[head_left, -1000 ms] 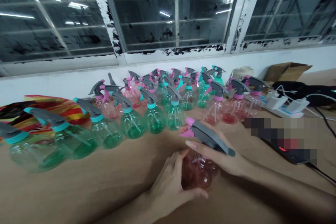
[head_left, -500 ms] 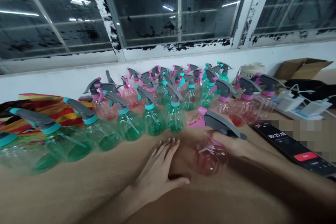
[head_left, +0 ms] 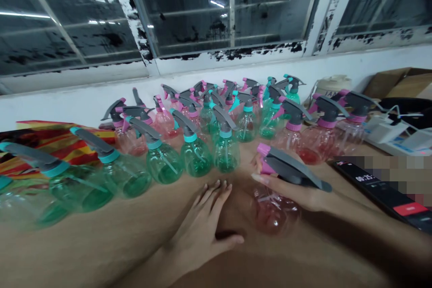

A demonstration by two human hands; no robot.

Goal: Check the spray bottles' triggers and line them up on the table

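My right hand (head_left: 300, 189) is wrapped round the neck of a pink spray bottle (head_left: 275, 216), just below its grey and pink trigger head. The bottle stands on the table in front of me, its clear pink body partly behind my fingers. Flat on the wooden table (head_left: 141, 238) lies my left hand (head_left: 202, 225), fingers stretched and thumb out, holding nothing. Beyond its fingertips stands a green spray bottle (head_left: 226, 155), with a second green spray bottle (head_left: 196, 157) beside it. Another pink spray bottle (head_left: 293, 137) is behind the held one.
Several green and pink spray bottles fill the table back to the white wall. At right lie a phone (head_left: 378, 189) showing a timer and some white devices (head_left: 384, 128). A cardboard box (head_left: 398, 83) is behind them; a striped red and yellow cloth (head_left: 64, 141) is at left.
My right hand's fingers have shifted up on the bottle's neck towards the trigger, and the view has moved slightly. My left hand stays flat in the same place.
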